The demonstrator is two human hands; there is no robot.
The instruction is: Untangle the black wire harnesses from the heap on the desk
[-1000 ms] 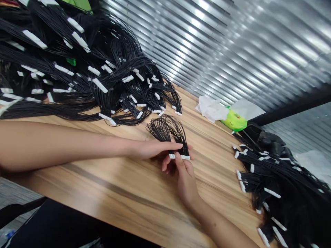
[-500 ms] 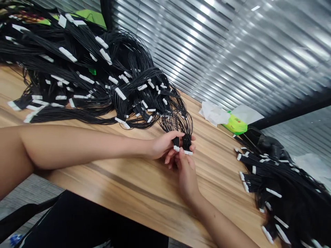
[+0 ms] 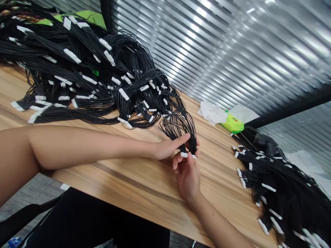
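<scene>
Looped black wires [image 3: 173, 124] with white connectors [image 3: 183, 155] at their ends are between my hands, near the middle of the table. My left hand [image 3: 169, 147] is closed around the wires just above the connectors, its thumb lying across them. From below, my right hand [image 3: 189, 177] pinches a white connector at the end of the bundle; its fingertips are partly hidden behind the wires and connectors. The loop's far side runs up against a large heap of black wire harnesses [image 3: 103, 69] with many white connectors.
At the right lies another pile of black harnesses [image 3: 292, 193]. White paper [image 3: 210, 113] and a bright green packet [image 3: 233, 123] rest by the table's back edge. Metallic blinds [image 3: 207, 44] stand behind the wooden table [image 3: 144, 186]. A black bag [image 3: 266, 143] sits beyond the right pile.
Both hands have shifted slightly right with the wire bundle. The connectors have turned, and my left thumb now stretches further across the wires. The view has also shifted a little.
</scene>
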